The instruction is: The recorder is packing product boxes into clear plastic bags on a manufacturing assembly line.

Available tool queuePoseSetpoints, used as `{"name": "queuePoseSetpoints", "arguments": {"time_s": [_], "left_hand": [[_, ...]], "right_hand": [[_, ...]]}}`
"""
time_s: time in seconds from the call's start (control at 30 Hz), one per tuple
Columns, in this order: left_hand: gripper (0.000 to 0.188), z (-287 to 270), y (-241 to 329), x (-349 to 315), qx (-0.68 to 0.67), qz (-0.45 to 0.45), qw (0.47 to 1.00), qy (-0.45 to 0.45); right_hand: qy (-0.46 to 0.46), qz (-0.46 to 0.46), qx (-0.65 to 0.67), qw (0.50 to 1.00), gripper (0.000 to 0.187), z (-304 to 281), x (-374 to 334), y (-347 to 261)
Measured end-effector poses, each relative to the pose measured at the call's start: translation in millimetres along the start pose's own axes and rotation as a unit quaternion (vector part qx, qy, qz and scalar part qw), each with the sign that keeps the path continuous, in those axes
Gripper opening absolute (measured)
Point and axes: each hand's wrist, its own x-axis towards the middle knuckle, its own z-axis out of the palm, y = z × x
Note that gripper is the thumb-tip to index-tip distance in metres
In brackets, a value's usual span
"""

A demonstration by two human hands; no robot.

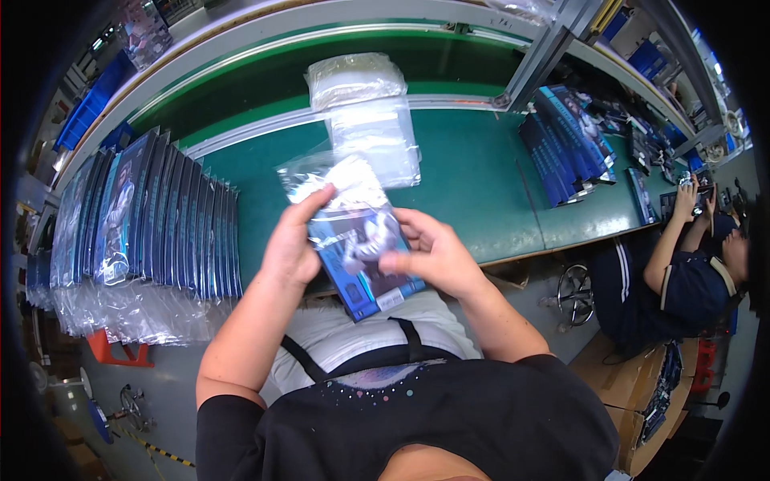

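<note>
Between my hands, above the near edge of the green table, is a flat blue printed box with a clear plastic bag around its far part. My left hand grips the bag and the box along their left side, thumb on top. From the right, my right hand holds the box, its thumb lying across the printed front and its fingers at the far right edge. The box is tilted, its near end over my lap. Just beyond lies a stack of clear plastic bags.
At the left stands a long row of bagged blue boxes, loose bag ends hanging over the edge. Unbagged blue boxes stand at the right. A metal rail crosses behind. A co-worker sits far right near an open carton.
</note>
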Motion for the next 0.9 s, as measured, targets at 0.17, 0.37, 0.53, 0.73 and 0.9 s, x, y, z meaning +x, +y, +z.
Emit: {"name": "queuePoseSetpoints", "arguments": {"time_s": [0.17,0.37,0.53,0.73,0.9], "left_hand": [[0.038,18.0,5.2,-10.1,0.043,0.041,0.998,0.01],[0.045,48.3,-8.1,-47.0,0.133,-0.088,0.947,-0.279],[0.055,33.0,0.1,-53.7,0.197,-0.102,0.944,-0.246],[0.04,34.8,-18.6,-65.5,-0.072,-0.07,0.977,-0.187],[0.045,50.4,41.3,-122.1,0.085,0.197,0.976,-0.03]], "right_hand": [[-0.047,-0.069,-0.193,0.978,0.109,4.5,-2.6,-36.5],[0.177,-0.419,-0.301,0.838,0.031,1.0,-6.6,-45.0],[0.212,-0.525,-0.191,0.802,0.016,22.4,-17.4,-69.2],[-0.126,-0.404,-0.446,0.789,0.025,65.1,-5.5,-41.6],[-0.122,-0.41,-0.234,0.873,0.052,66.2,-6.6,-45.8]]}}
